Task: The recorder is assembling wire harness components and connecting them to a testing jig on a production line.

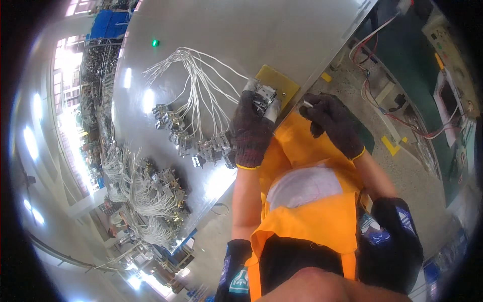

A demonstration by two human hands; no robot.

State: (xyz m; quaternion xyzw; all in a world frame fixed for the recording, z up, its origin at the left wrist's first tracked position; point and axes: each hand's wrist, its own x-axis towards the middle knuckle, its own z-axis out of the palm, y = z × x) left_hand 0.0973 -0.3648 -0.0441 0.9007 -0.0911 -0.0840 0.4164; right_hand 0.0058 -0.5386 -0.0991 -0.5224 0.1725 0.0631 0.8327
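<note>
My left hand (251,128), in a dark knit glove with pale fingertips, is closed round a small metal part with a white wire (263,98). It holds the part over a yellow square plate (287,86) near the table's edge. My right hand (334,121), gloved the same way, is closed just off the edge, to the right of the plate. A short, pale piece (307,104) pokes out between its thumb and fingers; I cannot make out its kind. Left of my left hand lies a row of similar metal parts (206,146), their white wires (193,85) fanned out over the tabletop.
On the metal table (221,25), a large heap of wired metal parts (151,196) lies at the near left, and a small green light (155,43) shows farther back. At the right, a green surface (417,95) carries loose red and white cables (370,85).
</note>
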